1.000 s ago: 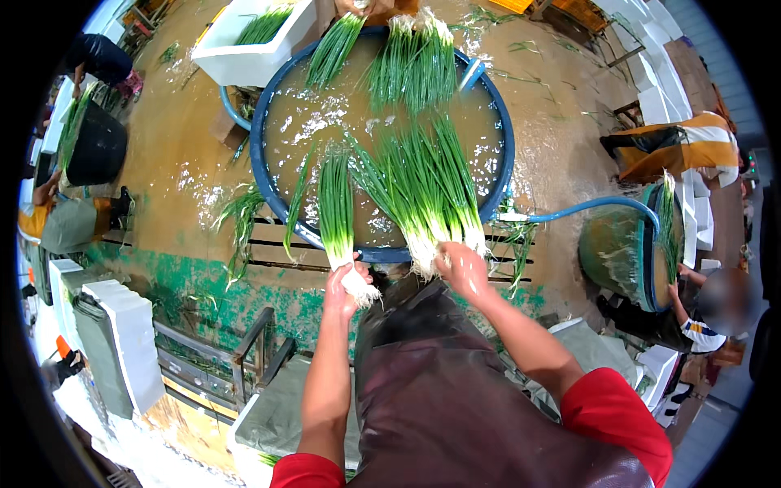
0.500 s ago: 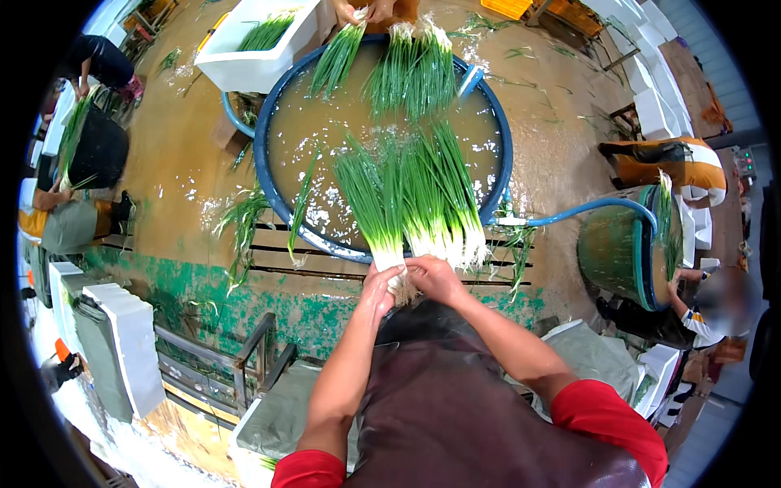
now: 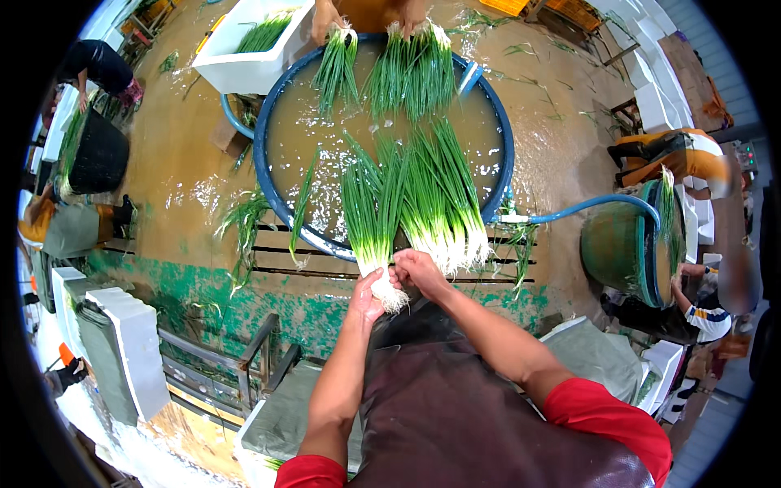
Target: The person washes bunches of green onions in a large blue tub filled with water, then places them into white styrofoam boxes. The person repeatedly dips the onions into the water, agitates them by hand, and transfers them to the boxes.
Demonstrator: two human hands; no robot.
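Observation:
A round blue tub [image 3: 267,213] of muddy water lies in front of me. My left hand [image 3: 368,294] grips a bunch of green onions [image 3: 366,213] just above its white roots. My right hand [image 3: 416,270] holds the root end of a larger bunch of green onions [image 3: 439,195] right beside it; both bunches fan out over the tub's near rim, leaves in the water. The two hands almost touch. Across the tub another person's hands [image 3: 327,15] hold more onion bunches [image 3: 407,69] at the far rim.
A white crate [image 3: 236,69] with onions stands at the tub's far left. A blue hose [image 3: 598,203] runs from the tub to a green tub [image 3: 622,244] at right, where a person works. Wooden slats [image 3: 285,256], loose onion leaves [image 3: 244,224] and white foam boxes [image 3: 134,346] lie nearby.
My hands, apart a second ago with separate bunches, have come together at the tub's near rim. The left bunch now lies against the right one.

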